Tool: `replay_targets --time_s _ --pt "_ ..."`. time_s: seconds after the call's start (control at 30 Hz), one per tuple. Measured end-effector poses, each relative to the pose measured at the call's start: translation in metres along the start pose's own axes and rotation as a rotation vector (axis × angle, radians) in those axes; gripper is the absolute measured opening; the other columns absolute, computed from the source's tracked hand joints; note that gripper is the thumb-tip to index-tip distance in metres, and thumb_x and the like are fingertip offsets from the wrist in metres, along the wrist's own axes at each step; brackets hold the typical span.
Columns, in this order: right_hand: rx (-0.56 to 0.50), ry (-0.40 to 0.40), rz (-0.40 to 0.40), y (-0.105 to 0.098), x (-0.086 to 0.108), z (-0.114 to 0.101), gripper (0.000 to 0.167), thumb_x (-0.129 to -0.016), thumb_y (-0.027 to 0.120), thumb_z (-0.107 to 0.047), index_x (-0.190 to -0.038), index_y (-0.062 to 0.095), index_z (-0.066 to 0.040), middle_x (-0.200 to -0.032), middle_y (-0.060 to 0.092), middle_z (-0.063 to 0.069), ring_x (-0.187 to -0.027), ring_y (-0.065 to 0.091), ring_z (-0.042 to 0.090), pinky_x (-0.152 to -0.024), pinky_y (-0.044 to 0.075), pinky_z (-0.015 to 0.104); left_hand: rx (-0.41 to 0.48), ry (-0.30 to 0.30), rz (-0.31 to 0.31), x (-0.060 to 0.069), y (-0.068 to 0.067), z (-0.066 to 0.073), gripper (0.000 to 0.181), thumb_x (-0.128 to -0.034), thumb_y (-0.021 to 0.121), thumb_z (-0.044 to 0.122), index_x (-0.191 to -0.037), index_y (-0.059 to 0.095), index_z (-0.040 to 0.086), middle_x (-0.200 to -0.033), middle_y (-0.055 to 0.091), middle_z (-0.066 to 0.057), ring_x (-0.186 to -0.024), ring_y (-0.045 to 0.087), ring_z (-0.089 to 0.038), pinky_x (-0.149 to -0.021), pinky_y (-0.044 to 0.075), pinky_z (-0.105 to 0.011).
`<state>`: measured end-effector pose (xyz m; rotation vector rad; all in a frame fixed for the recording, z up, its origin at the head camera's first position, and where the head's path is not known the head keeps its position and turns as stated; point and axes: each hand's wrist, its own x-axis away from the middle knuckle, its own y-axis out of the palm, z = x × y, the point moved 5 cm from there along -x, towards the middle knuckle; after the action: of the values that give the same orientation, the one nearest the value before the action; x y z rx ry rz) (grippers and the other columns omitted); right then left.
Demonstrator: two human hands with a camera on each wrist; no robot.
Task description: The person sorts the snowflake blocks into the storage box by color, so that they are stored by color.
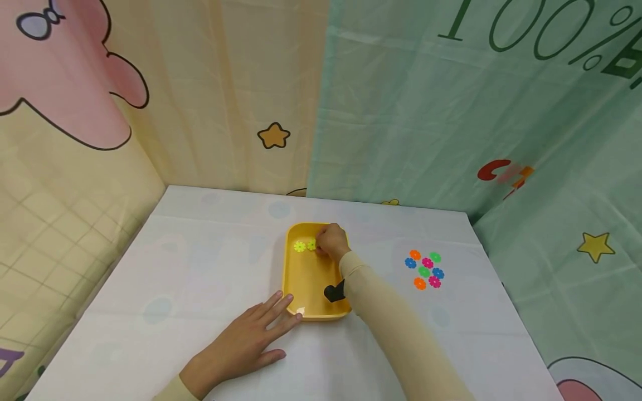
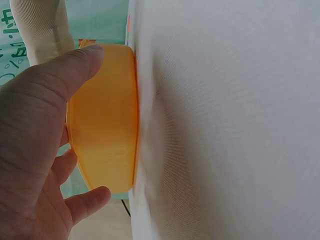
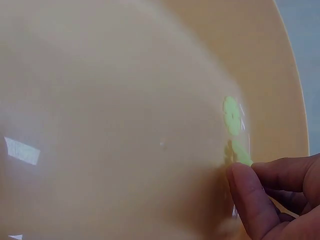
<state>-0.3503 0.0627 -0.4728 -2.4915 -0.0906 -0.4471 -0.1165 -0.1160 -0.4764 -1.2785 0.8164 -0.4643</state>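
The right hand (image 1: 332,241) pinches a yellow flower (image 3: 242,153) at its fingertips, inside the tray (image 1: 308,284), another flower (image 3: 232,116) just beyond; likely mid-placing, the next move calls for a gentle release; the left hand (image 1: 248,337), fingers spread, touches the tray

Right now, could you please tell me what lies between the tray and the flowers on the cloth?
The head view shows the right sleeve nearer the tray, then white cloth up to the flowers.

Pinched flower (image 3: 242,152) partly hidden (by fingertips (image 3: 246,179)), lettering (image 1: 537,42) cropped
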Motion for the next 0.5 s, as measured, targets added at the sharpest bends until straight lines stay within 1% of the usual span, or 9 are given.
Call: replay_targets --time_s 0.13,0.27,0.33,0.5 --pt "0.021 0.008 0.003 0.0008 -0.0001 0.0021 0.014 -0.096 0.06 0.002 -0.104 0.071 0.003 -0.082 0.063 0.011 -0.059 0.064 0.019 -0.063 0.061 0.03 0.002 0.002 0.011 -0.0005 0.0015 0.0006 0.078 -0.0878 0.074 0.052 -0.156 0.043 0.028 -0.164 0.035 -0.013 -0.15 0.034 -0.032 -0.103 0.051 -0.045" --pt "0.049 0.022 -0.003 0.0004 -0.0003 0.0024 0.014 -0.095 0.058 0.003 -0.092 0.072 0.004 -0.065 0.056 0.007 -0.052 0.059 0.019 -0.057 0.058 0.029 -0.005 0.013 0.031 -0.0012 0.001 0.0008 0.079 -0.0869 0.075 0.051 -0.155 0.044 0.028 -0.163 0.037 -0.014 -0.15 0.035 -0.033 -0.103 0.051 -0.045" --pt "0.06 0.03 -0.008 0.0004 -0.0003 0.002 0.016 -0.094 0.057 0.004 -0.088 0.072 0.005 -0.06 0.053 0.006 -0.049 0.056 0.019 -0.056 0.058 0.029 -0.005 0.015 0.038 -0.0012 0.0008 0.001 0.079 -0.0863 0.076 0.051 -0.155 0.045 0.028 -0.162 0.037 -0.014 -0.149 0.036 -0.033 -0.103 0.051 -0.045" --pt "0.081 0.039 -0.018 0.0016 -0.0002 0.0014 0.016 -0.093 0.057 0.003 -0.086 0.072 0.003 -0.059 0.053 0.005 -0.048 0.054 0.019 -0.053 0.055 0.028 -0.002 0.015 0.041 -0.0008 0.0009 0.0014 0.079 -0.0861 0.076 0.051 -0.155 0.045 0.027 -0.162 0.038 -0.014 -0.149 0.036 -0.033 -0.103 0.051 -0.045"
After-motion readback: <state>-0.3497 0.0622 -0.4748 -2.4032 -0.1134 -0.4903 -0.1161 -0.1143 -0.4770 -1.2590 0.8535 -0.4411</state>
